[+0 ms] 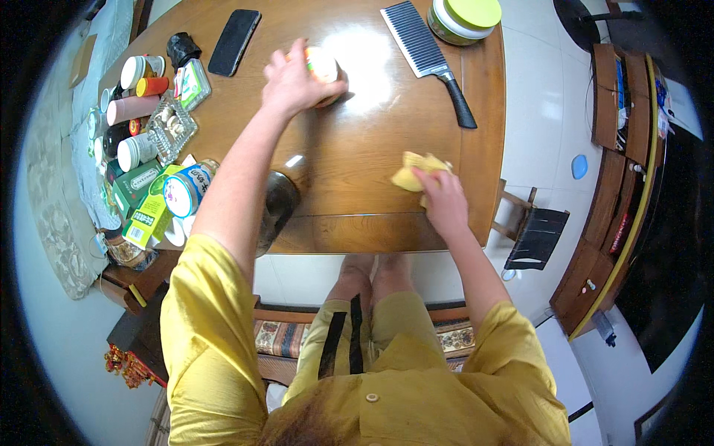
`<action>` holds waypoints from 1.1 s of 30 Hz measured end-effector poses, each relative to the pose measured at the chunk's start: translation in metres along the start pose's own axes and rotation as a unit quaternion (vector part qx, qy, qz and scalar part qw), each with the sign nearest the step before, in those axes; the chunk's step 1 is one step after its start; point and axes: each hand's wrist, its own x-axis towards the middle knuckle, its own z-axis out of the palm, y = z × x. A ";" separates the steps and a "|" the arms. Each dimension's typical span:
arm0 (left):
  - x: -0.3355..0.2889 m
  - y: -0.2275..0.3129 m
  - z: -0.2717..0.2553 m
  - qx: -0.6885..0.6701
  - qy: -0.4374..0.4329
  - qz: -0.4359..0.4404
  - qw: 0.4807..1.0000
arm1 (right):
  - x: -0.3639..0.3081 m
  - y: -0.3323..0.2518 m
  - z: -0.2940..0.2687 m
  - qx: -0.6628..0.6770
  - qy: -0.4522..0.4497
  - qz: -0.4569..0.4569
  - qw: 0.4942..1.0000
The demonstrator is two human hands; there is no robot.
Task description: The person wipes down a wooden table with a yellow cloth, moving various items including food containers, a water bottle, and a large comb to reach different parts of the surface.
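Note:
My left hand (295,78) is closed around a small jar (324,65) with a whitish top, at the far middle of the wooden table (349,186). The fingers and palm cover much of the jar's side. A crumpled yellow cloth (410,172) is pinched in my right hand (444,199), on the right part of the tabletop. Beside my left forearm, a dark glass-like cylinder (279,201) is partly hidden.
At the left edge crowd several bottles, boxes, a blue-and-white can (190,189) and a clear tray (172,128). A black phone (234,42), a black-handled tool with a broad ridged blade (429,56) and a green-lidded tub (465,18) lie farther off. A stool (537,232) stands right.

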 end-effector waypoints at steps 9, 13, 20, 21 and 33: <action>-0.041 0.062 0.040 -0.238 0.183 -0.010 0.954 | -0.017 0.020 -0.005 -0.037 0.006 0.068 0.997; -0.155 0.051 0.093 -0.394 0.146 -0.014 0.907 | -0.018 0.027 -0.003 -0.080 -0.011 0.058 0.995; -0.302 -0.056 0.154 -0.564 0.144 -0.393 0.712 | -0.016 0.033 -0.006 -0.104 -0.053 0.030 0.993; -0.307 -0.077 0.150 -0.547 0.175 -0.377 0.727 | -0.015 0.036 -0.006 -0.110 -0.053 0.022 0.992; -0.250 -0.156 0.078 -0.427 0.088 -0.151 0.887 | -0.011 0.036 -0.010 -0.137 -0.087 0.015 0.987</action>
